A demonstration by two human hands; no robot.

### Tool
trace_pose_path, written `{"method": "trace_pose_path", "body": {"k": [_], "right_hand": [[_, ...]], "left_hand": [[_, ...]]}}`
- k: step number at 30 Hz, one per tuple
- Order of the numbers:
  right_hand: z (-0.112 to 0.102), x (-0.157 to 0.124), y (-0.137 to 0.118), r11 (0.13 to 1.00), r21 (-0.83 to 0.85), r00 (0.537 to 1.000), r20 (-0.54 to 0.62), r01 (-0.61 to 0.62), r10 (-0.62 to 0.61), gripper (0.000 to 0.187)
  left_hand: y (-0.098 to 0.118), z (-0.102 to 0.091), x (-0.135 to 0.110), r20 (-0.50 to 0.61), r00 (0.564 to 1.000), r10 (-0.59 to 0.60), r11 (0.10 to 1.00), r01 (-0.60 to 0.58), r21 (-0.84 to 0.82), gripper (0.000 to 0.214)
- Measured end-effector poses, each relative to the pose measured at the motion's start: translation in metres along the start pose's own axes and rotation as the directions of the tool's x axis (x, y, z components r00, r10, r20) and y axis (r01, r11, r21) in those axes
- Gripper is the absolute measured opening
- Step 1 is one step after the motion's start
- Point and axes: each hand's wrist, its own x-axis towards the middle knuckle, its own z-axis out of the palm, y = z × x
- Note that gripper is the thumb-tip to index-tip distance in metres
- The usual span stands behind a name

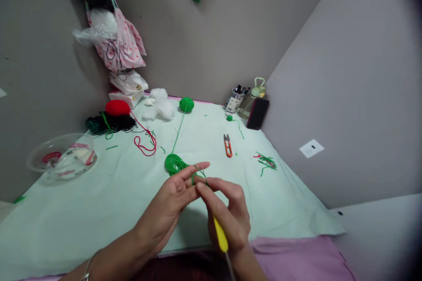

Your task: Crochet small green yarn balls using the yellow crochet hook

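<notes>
In my right hand (pixel 229 206) is a crochet hook (pixel 220 235) with a yellow handle, gripped between thumb and fingers. Its tip end meets green yarn (pixel 194 178) at my left fingertips. My left hand (pixel 176 197) pinches that yarn between thumb and fingers, with a strand looped round the raised index finger. Both hands touch at the fingertips above the table's near edge. Just behind the left hand lies a loose coil of green yarn (pixel 174 163). One strand runs from the coil back to a green yarn ball (pixel 186 104). Any small stitches are too fine to make out.
Orange thread snips (pixel 228 147) and yarn scraps (pixel 266 161) lie right of centre. A phone (pixel 258 114) leans on a bottle (pixel 255 94) beside a pen holder (pixel 234 100). White stuffing (pixel 163 107), red yarn (pixel 118 108) and a clear plastic container (pixel 70 156) sit on the left.
</notes>
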Motion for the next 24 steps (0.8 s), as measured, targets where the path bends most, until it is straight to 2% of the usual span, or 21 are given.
{"method": "trace_pose_path", "body": {"k": [2,3,5,6,8,11,13,19,24], "right_hand": [[-0.003,0.003,0.002,0.980,0.152,0.990,-0.035,-0.128,0.135,0.035],[-0.004,0.005,0.003,0.940,0.266,0.971,-0.048,-0.215,0.235,0.031],[-0.004,0.010,0.005,0.801,0.491,0.912,-0.029,-0.343,0.409,0.026],[-0.004,0.011,0.005,0.728,0.574,0.889,0.000,-0.375,0.458,0.024],[-0.002,0.014,0.004,0.653,0.648,0.876,0.047,-0.392,0.479,0.022],[0.002,0.013,0.004,0.680,0.625,0.890,0.055,-0.385,0.453,0.019],[0.003,0.012,0.006,0.663,0.632,0.883,0.073,-0.401,0.464,0.019],[0.003,0.011,0.011,0.462,0.742,0.804,0.172,-0.485,0.569,0.015],[0.000,0.015,0.008,0.378,0.791,0.785,0.196,-0.481,0.588,0.019]], "left_hand": [[0.003,-0.001,0.001,0.019,0.997,-0.072,0.994,0.073,-0.076,0.041],[0.005,-0.001,0.002,0.017,0.997,-0.080,0.992,0.081,-0.092,0.038],[0.007,-0.001,0.002,0.003,0.999,-0.045,0.997,0.045,-0.069,0.034],[0.007,-0.001,0.002,0.002,1.000,-0.015,0.999,0.015,-0.030,0.033],[0.004,0.000,0.000,0.002,0.999,0.039,0.997,-0.039,0.063,0.035],[0.000,0.001,-0.003,-0.019,0.997,0.081,0.986,-0.077,0.147,0.040],[-0.002,0.001,-0.003,-0.022,0.996,0.083,0.985,-0.078,0.153,0.044],[0.000,-0.002,-0.003,0.003,0.997,0.078,0.984,-0.077,0.164,0.044],[0.000,-0.004,-0.005,0.011,0.996,0.086,0.977,-0.087,0.196,0.038]]}}
